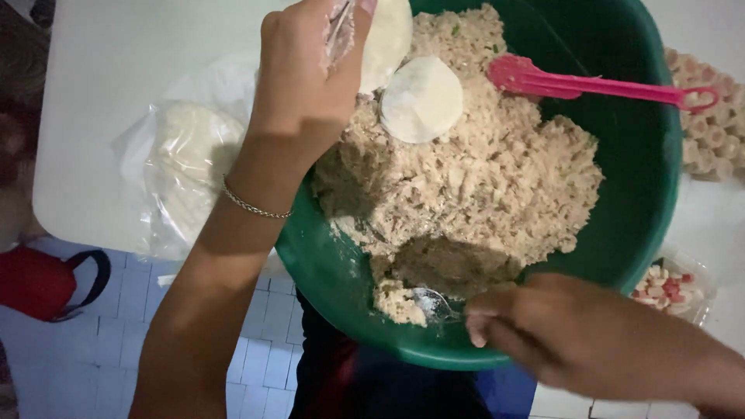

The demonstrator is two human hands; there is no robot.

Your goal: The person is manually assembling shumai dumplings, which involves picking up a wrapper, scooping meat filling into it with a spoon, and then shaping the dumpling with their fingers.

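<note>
One green bowl (621,202) of pale minced filling (466,186) lies between both hands. Left hand (306,77), beside the filling's far edge, is closed on a white wrapper (388,31); a second wrapper (421,99) rests just right of it. Right hand (535,326) pinches a spoon (434,304) scooping filling at its fingertips.

left arm: bare forearm rising from the lower left, thin chain bracelet (252,206) at the wrist, left hand (306,70) raised with its back to the camera and fingers curled closed near the top edge. right hand (535,330): enters from the lower right, knuckles up, fingers pinched together and pointing left.
</note>
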